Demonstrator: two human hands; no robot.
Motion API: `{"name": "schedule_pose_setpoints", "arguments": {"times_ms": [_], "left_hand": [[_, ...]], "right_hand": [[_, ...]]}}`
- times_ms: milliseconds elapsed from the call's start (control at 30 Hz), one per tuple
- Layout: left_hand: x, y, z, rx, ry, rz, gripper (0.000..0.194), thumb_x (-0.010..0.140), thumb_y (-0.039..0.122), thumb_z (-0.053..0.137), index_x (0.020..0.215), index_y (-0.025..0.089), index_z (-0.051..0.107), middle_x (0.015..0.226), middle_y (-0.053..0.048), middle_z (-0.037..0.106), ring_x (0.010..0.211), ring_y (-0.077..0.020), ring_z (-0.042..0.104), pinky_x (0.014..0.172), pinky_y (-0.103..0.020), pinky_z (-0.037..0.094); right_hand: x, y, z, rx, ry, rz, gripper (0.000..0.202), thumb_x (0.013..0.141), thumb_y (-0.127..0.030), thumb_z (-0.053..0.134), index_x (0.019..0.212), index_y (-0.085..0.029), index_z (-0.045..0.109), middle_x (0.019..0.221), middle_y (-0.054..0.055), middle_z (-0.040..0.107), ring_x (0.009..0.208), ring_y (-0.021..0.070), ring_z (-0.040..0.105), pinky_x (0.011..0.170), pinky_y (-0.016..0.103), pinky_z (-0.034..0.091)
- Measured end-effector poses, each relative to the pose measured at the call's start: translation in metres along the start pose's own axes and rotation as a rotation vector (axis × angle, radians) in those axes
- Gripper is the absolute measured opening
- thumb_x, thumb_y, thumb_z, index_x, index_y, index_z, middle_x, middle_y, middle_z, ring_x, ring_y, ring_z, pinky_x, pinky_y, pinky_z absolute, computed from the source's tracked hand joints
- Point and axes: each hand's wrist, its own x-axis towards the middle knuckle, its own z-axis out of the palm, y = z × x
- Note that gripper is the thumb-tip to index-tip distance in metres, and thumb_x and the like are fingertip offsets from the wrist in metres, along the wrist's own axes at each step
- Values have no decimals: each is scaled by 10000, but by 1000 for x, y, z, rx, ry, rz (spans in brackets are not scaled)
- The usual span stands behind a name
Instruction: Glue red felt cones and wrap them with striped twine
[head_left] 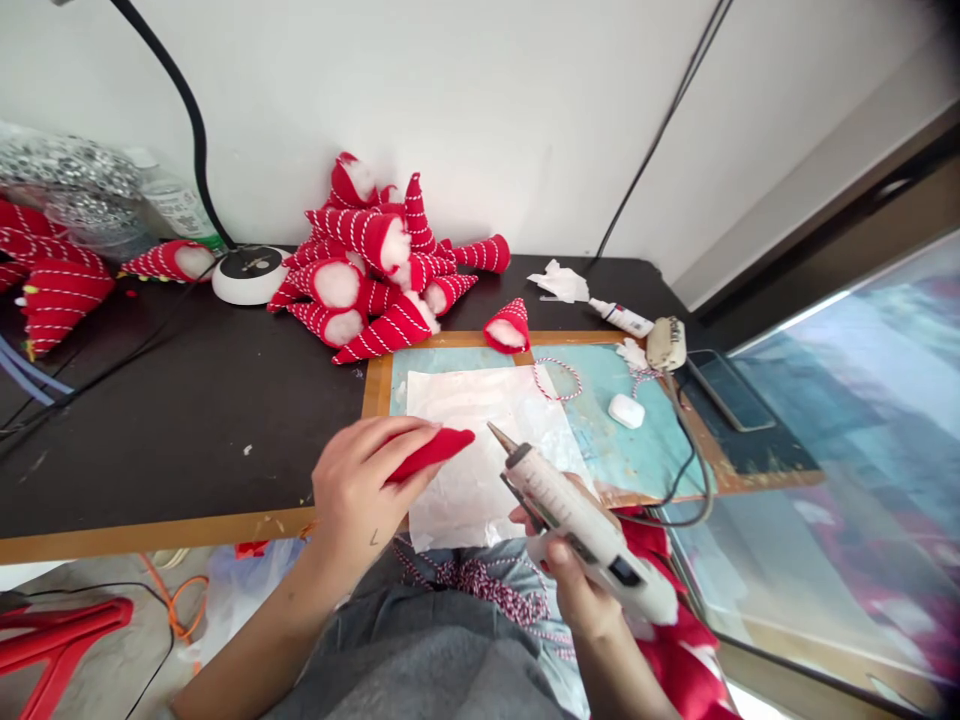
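The left hand [367,490] has its fingers closed around a red cloth piece [431,455] with a narrow, rounded tip, just above the left side of the white sheet [487,450]. The right hand [574,580] has its fingers wrapped around a white plastic glue gun [592,530], its tapered nozzle over the sheet. Behind the sheet, on the dark, smooth desk [187,430], lie piled red cones [382,270] with braided white stripes and fluffy white stuffing.
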Motion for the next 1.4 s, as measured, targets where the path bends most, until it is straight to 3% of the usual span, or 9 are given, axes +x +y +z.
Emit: {"name": "schedule_pose_setpoints", "arguments": {"times_ms": [133,333,1167,1400], "left_hand": [[3,-3,-5,297,188,254,299,846,113,814,1109,247,765,1033,-48,816,969,-272,746,929,-415,473],[4,-1,-6,379,317,316,288,865,131,792,1091,309,777,982,8,826,946,-248,757,904,-415,438],[-3,-11,-10,381,333,279,341,849,126,791,1126,324,777,1000,-12,819,975,-269,739,921,-439,430],[-5,-15,-9,391,340,264,328,840,100,792,1101,299,777,993,-28,819,962,-269,732,916,-439,434]], "right_hand": [[-1,-9,-2,52,-21,1,435,1048,-559,421,775,-247,551,668,27,576,592,210,568,577,386,454],[10,-18,-5,-13,-89,-84,441,1073,-508,394,771,-228,553,661,8,562,594,184,551,603,372,401],[10,-17,-4,-79,-130,-112,431,1065,-465,418,727,-222,530,644,-2,567,584,166,540,598,358,389],[10,-19,2,-105,-114,-141,265,1036,-337,451,789,-248,483,657,-5,541,593,189,520,611,389,374]]}}
